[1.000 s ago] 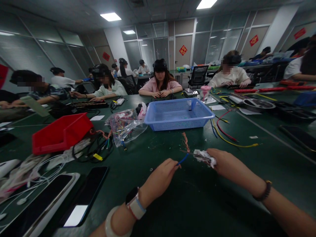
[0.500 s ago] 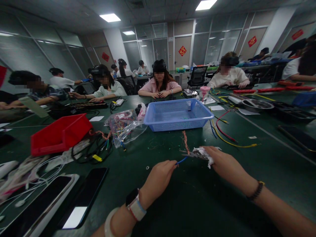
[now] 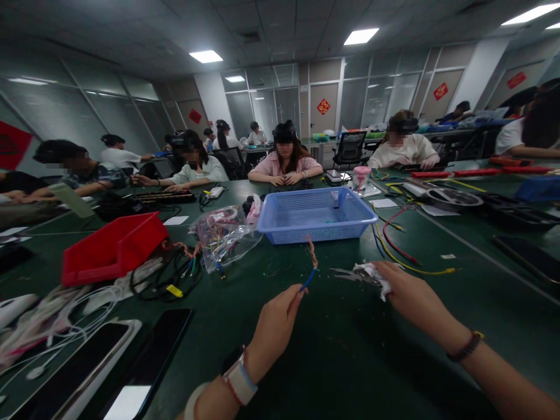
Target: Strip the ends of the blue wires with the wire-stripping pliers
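Observation:
Between thumb and fingertips, my left hand (image 3: 276,319) pinches a blue wire (image 3: 308,280) that points up and away from me. Frayed bare copper strands (image 3: 312,255) stick out of the wire's far end, short of the blue basket. My right hand (image 3: 409,294) is closed around scissors (image 3: 347,274), whose blades point left and look blurred. Crumpled white wrapping (image 3: 377,279) covers the scissors' handle and hides most of it. A gap of dark green table (image 3: 324,326) lies between the blades and the wire.
A blue mesh basket (image 3: 317,234) stands just beyond my hands. Left of it are a clear bag of wires (image 3: 223,233), a red bin (image 3: 109,248) and black cables (image 3: 161,286). Phones (image 3: 153,356) lie near left. Loose coloured wires (image 3: 406,256) lie right. Other people sit across the table.
The scissor blades have come away from the wire, where they met the base of the copper strands. My left hand has swung the wire left; my right hand has shifted slightly right.

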A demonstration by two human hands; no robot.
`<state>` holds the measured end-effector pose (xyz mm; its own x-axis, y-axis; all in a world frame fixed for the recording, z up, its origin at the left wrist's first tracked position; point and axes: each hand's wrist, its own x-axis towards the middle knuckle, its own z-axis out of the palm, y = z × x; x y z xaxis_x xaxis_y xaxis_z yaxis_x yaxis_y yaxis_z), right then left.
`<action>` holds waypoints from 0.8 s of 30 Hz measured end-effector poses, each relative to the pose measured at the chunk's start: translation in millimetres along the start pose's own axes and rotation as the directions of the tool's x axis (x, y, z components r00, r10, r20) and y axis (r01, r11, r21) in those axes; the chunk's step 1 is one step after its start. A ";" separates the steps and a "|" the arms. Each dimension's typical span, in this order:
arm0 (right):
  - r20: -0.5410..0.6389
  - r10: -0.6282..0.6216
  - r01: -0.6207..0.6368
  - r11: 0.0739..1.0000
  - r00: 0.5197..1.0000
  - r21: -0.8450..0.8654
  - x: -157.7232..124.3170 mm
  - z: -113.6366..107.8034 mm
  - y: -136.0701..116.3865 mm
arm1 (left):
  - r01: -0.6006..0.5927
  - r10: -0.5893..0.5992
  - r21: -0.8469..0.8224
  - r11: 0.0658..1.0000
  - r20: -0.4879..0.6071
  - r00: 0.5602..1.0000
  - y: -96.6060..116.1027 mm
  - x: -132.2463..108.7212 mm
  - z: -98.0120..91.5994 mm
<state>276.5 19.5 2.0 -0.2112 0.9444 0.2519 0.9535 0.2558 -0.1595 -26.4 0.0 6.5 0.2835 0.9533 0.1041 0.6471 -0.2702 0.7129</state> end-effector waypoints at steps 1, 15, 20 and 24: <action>-0.013 0.000 0.001 1.000 1.000 0.009 0.6 -1.3 -1.8 | 0.005 -0.005 -0.003 1.000 0.009 1.000 0.3 0.2 -0.2; -0.228 -0.100 0.105 0.994 0.968 0.012 3.3 12.8 -18.0 | -0.091 0.104 -0.068 0.994 0.231 0.967 2.0 2.8 2.9; -0.216 -0.127 0.130 0.992 0.968 -0.001 4.3 18.6 -19.7 | -0.117 0.125 -0.045 0.992 0.251 0.960 2.5 0.2 2.3; -0.190 -0.144 0.147 0.989 0.971 0.001 4.6 22.1 -19.6 | -0.134 0.136 -0.028 0.991 0.257 0.957 3.2 -0.5 2.2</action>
<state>252.1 23.4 -14.7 -0.3013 0.8413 0.4488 0.9121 0.3915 -0.1215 -22.9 -1.7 7.2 0.5412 0.8407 0.0187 0.5834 -0.3914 0.7116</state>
